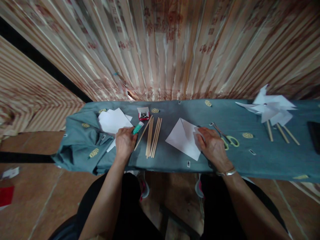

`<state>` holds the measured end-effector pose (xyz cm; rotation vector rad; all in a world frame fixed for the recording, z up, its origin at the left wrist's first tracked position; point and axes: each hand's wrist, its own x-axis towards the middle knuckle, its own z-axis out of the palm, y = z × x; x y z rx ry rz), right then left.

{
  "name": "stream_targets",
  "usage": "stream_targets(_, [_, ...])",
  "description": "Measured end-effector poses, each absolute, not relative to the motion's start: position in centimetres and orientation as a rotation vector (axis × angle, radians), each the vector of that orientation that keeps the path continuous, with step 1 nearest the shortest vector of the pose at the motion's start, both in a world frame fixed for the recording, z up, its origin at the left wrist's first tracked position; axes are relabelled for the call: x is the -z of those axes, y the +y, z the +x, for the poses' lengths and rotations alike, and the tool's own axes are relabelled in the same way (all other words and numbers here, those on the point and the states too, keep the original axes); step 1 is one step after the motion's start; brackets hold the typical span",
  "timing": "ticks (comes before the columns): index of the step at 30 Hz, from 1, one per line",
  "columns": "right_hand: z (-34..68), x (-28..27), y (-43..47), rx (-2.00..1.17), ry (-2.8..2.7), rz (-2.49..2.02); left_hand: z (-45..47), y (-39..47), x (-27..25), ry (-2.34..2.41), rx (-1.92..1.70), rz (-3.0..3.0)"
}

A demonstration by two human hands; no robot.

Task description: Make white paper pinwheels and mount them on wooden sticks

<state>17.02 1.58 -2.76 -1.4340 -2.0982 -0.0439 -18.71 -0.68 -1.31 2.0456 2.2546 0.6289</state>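
My left hand (125, 141) is closed around a green glue stick (137, 128) whose white end points up and right. Under and behind that hand lies a pile of white paper pieces (113, 120). My right hand (212, 145) grips the right corner of a white paper square (183, 138), which has cuts or creases running in from its corners. Just right of this hand rest scissors with yellow-green handles (233, 141), partly covered by it. Between my hands several thin wooden sticks (150, 140) lie side by side.
A small red and white box (143, 114) of dark metal bits stands behind the sticks. Finished-looking white paper pinwheels (271, 105) on sticks lie to the right, near a dark flat object (314, 136). A grey-green cloth (221, 163) covers the narrow table; a patterned curtain (165, 50) hangs behind.
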Motion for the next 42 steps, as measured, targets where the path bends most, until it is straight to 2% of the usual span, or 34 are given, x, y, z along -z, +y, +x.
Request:
stream_targets(4, [15.7, 2.2, 1.1, -0.219, -1.928, -1.403, -16.7, -1.2, -0.3, 2.075, -1.095, 1.702])
stream_targets(7, [13.7, 1.4, 0.2, -0.725, -1.666, -1.364, -12.9, -2.1, -1.4, 1.563, -1.263, 1.273])
stream_targets(11, [11.4, 0.2, -0.7, -1.568, -1.231, -1.046, -7.7, -3.0, -1.9, 1.119, -1.071, 0.88])
stream_targets(14, [11.1, -0.4, -0.6, -1.824, -0.978, -0.913, -5.8, -2.9, -2.0, 1.016, -1.012, 0.746])
stream_targets(23, [14.3, -0.4, 1.0, -1.774, -0.417, -0.89, -5.2, -1.7, -1.2, 1.102, -0.955, 0.906])
stream_targets(29, [16.3, 0.2, 1.7, -1.773, -0.375, -0.932, -7.9, 1.7, 1.3, 1.571, -0.926, 1.806])
stream_targets(33, [16.7, 0.4, 1.8, -1.751, -0.381, -0.956, -9.1, 4.2, 2.8, 1.639, -0.864, 2.178])
stream_targets(42, [17.1, -0.2, 1.8, -1.883, -0.183, -0.837, -8.8, 4.9, 3.9, 1.528, -0.742, 2.28])
